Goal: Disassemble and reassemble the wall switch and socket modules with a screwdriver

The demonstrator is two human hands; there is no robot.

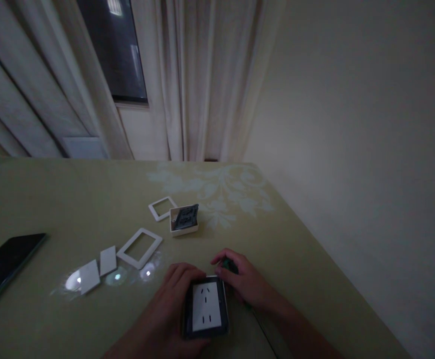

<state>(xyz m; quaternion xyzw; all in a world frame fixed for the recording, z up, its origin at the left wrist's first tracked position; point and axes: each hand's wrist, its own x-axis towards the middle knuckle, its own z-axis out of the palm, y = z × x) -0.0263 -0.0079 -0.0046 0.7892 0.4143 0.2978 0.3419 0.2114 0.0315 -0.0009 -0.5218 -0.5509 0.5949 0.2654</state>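
Note:
A wall socket with a white slotted face and a dark frame lies face up near the table's front edge. My left hand grips it, fingers over the top edge and thumb at the bottom. At its upper right corner, my right hand is closed around a screwdriver with a dark green handle. The thin shaft runs back under the palm toward me. Farther off stands a white mounting box, a dark socket part tilted in its opening.
Two white cover frames, a nearer one and a farther one, lie left of the box. Two white plates are beside them. A dark tablet-like slab rests at the left. A wall borders the table's right side.

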